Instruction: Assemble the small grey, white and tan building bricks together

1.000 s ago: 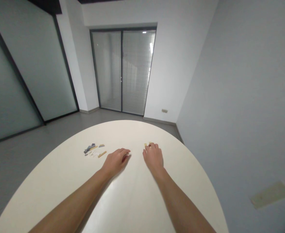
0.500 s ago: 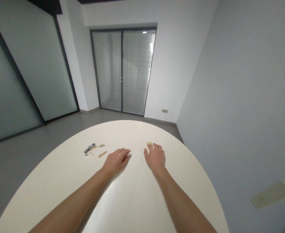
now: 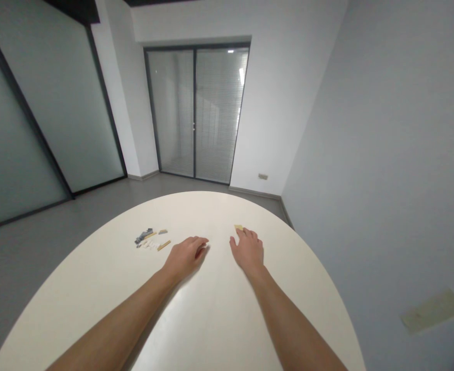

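Yellow flat piece (image 3: 238, 227) sits far right on this smooth round table (image 3: 219, 211), right hand (image 3: 249, 250) fingertips at its near edge, thumb spread. Left hand's (image 3: 184, 256) curled, can't tell if it's pinching anything. 2 tan strips (image 3: 164, 246) lie left.

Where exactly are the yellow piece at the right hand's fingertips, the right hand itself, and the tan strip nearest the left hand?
Yellow piece (image 3: 238, 226): head view, on its visible part.
Right hand (image 3: 249, 250): head view, middle of its back.
Tan strip (image 3: 164, 246): head view, middle of its length.
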`<action>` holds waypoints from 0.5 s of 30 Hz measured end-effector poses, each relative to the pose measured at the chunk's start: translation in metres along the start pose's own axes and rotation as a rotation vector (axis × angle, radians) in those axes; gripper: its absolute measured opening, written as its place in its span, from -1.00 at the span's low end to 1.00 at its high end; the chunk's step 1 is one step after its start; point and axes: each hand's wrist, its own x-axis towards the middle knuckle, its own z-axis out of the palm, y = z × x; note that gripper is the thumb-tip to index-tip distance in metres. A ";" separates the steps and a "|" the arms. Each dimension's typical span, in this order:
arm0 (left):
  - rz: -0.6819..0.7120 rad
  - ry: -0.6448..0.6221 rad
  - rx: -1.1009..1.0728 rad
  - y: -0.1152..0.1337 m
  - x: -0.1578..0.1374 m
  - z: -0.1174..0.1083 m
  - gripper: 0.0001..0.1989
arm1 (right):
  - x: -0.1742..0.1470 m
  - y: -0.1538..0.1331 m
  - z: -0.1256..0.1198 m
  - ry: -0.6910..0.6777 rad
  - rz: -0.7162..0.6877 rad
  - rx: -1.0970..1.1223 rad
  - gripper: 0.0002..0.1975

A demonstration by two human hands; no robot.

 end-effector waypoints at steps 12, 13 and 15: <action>0.012 -0.005 0.006 0.001 0.000 -0.002 -0.74 | 0.000 0.000 0.001 0.032 -0.003 0.027 -0.55; 0.013 -0.004 0.004 0.001 0.000 -0.002 -0.74 | 0.000 0.000 0.001 0.044 -0.024 0.034 -0.55; 0.014 -0.003 0.001 0.001 0.000 -0.002 -0.73 | 0.001 -0.001 0.000 0.064 -0.084 0.055 -0.57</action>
